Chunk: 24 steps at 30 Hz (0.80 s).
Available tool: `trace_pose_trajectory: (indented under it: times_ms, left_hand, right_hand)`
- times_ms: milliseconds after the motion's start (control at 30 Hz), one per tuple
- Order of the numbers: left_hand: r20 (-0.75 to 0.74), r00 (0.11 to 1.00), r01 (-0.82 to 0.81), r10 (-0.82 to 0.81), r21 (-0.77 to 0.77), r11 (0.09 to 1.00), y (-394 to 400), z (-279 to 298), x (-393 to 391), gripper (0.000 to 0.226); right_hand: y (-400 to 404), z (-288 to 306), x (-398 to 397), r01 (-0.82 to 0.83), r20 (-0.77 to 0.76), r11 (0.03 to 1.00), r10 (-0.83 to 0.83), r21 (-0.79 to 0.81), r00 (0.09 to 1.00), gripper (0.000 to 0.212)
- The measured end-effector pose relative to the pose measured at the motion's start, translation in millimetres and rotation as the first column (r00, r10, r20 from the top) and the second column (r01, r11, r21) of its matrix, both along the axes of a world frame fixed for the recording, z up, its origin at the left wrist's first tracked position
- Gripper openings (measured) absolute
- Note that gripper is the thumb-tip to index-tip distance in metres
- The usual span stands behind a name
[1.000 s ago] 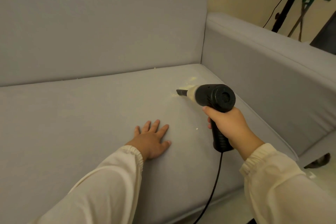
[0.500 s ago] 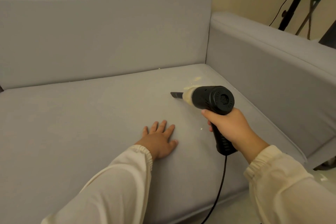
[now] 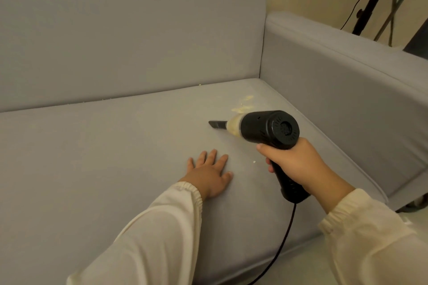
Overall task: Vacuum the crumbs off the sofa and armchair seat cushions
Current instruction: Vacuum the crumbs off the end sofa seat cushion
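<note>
Your right hand (image 3: 298,164) is closed firmly around the grip of the handheld vacuum (image 3: 266,129), so the black body stands above your fist and the narrow nozzle (image 3: 217,124) points away from the armrest (image 3: 347,90), low over the seat cushion (image 3: 92,157). I cannot tell if the nozzle tip really touches the fabric or only hovers just above it. You hold the tool like a pistol, probably because this lets the wrist steer the tip along the fabric.

Your left hand (image 3: 208,176) lies flat and fully open on the seat cushion, holding nothing, on the side of the vacuum far from the armrest. I think it is there to support your weight and to keep the fabric tight for the nozzle.

The main patch of crumbs (image 3: 243,105) sits just behind the vacuum, toward the corner where backrest (image 3: 127,41) and armrest meet. It is not under the nozzle now. One small crumb (image 3: 254,161) lies on the cushion between your two hands, and a few specks sit along the seam under the backrest. The clear chamber behind the nozzle looks already yellowish with collected bits.

The cord (image 3: 281,245) hangs from the handle down over the front edge of the cushion. So this cushion seems only partly cleaned.
</note>
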<state>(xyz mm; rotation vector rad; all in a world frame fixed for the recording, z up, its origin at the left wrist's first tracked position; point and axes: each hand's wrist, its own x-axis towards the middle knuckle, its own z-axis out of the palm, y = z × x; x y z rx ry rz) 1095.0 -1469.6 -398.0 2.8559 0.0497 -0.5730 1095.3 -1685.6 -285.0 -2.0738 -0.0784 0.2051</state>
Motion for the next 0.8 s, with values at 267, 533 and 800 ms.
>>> trace_pose_trajectory:
  times_ms: [267,533,800]
  left_hand:
    - [0.029,0.995,0.092,-0.093,0.057,0.994,-16.9,1.3,4.0,0.067]
    - [0.050,0.995,0.079,-0.082,0.058,0.995,-6.9,2.2,3.0,0.066]
    - [0.014,0.998,0.055,-0.056,0.059,0.997,-7.6,-1.2,10.9,0.066]
  right_hand:
    - [-24.8,9.6,-1.6,0.096,-0.014,0.995,-0.096,-0.002,0.995,0.023]
    - [-36.0,10.4,8.0,0.271,-0.005,0.954,-0.273,0.131,0.962,0.021]
    - [-23.0,1.5,12.2,0.165,-0.008,0.982,-0.165,0.089,0.986,0.019]
